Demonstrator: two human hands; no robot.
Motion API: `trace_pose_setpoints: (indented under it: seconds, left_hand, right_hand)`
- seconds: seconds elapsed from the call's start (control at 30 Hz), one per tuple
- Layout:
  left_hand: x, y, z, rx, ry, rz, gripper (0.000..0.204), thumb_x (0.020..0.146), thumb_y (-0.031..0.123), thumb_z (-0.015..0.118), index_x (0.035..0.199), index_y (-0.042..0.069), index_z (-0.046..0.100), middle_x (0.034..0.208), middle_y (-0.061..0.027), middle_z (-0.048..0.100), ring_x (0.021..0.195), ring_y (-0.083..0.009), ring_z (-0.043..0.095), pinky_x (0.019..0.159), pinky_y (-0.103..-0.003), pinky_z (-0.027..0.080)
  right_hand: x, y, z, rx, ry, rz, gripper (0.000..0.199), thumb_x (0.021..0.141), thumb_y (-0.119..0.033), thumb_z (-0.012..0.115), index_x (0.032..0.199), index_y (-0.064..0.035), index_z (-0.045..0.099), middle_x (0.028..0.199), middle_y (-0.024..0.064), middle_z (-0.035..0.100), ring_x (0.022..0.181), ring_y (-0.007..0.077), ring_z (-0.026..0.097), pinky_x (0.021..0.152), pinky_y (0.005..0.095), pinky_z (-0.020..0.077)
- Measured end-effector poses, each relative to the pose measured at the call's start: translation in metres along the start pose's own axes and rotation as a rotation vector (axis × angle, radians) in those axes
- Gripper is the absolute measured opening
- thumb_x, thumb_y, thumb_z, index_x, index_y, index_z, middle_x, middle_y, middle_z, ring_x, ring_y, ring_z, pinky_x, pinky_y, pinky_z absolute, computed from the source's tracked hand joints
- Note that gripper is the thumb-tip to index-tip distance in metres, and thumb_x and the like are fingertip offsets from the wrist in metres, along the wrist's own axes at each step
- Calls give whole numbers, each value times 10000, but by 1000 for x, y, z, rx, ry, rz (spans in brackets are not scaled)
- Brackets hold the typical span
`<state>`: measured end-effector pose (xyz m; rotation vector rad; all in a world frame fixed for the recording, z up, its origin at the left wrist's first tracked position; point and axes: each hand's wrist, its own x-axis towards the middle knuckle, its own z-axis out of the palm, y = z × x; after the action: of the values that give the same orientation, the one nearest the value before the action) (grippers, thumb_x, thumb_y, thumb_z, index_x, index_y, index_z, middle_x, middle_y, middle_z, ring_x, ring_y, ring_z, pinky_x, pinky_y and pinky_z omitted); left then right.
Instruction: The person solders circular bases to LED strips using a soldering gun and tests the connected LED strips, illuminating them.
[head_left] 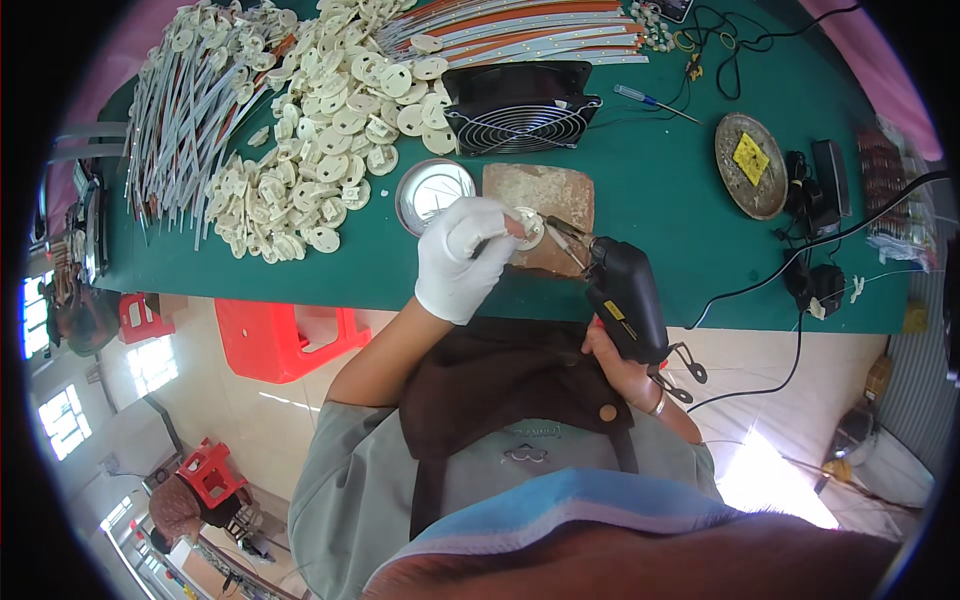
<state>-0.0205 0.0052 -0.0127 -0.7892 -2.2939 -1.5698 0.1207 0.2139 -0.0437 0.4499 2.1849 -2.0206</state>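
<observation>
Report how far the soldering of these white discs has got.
Done: cannot tell; no separate finished batch shows. In hand: the gloved left hand holds one white disc on the brown block, while the right hand points the black soldering gun at it. Left: a large pile of discs and strips.

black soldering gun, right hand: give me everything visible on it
The soldering gun is a black pistol-shaped tool, plastic by the look, with a yellow label on its side. The right hand grips its handle from below. Its thin metal tip points up-left, reaching the white disc that the gloved left hand holds over the brown block.
</observation>
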Motion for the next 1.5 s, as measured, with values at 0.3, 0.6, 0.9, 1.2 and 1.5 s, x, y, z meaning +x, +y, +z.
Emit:
trace_pose_setpoints:
  seconds: [0.3,0.6,0.9,1.2,1.5]
  left_hand:
    - [4,3,-2,-32,-27,-49,221,726,-74,677,872,69,594,850,-53,630,759,-175,599,634,-257,460]
    - [9,5,-4,-78,-63,-163,165,740,-38,646,826,92,593,824,-42,598,687,-166,596,602,-267,474]
    - [11,12,-6,-53,-69,-201,160,745,-35,638,831,92,595,826,-38,602,693,-159,593,603,-264,471]
    - [9,5,-6,-26,-74,-108,145,769,-39,647,859,70,616,878,-32,626,666,-93,551,546,-209,415]
    - [9,6,-6,-23,-67,-109,151,766,-36,649,863,73,610,877,-38,626,666,-110,562,555,-224,430]
  right_hand:
    - [4,-6,-1,-109,-54,-46,295,754,-124,721,971,0,564,689,46,629,579,123,637,539,256,518]
    - [7,0,-2,-97,-68,-88,289,762,-130,720,966,-1,561,684,47,626,575,128,636,530,259,515]
    - [4,4,-1,-31,-65,14,298,771,-124,717,997,-8,562,711,45,637,598,118,638,545,256,521]
    - [5,-4,-3,-54,-90,-1,287,781,-147,717,987,-15,566,724,50,638,609,124,639,560,263,521]
    - [4,-35,-6,-332,-3,-42,298,756,-189,735,954,-21,589,723,89,630,637,166,639,589,305,503]
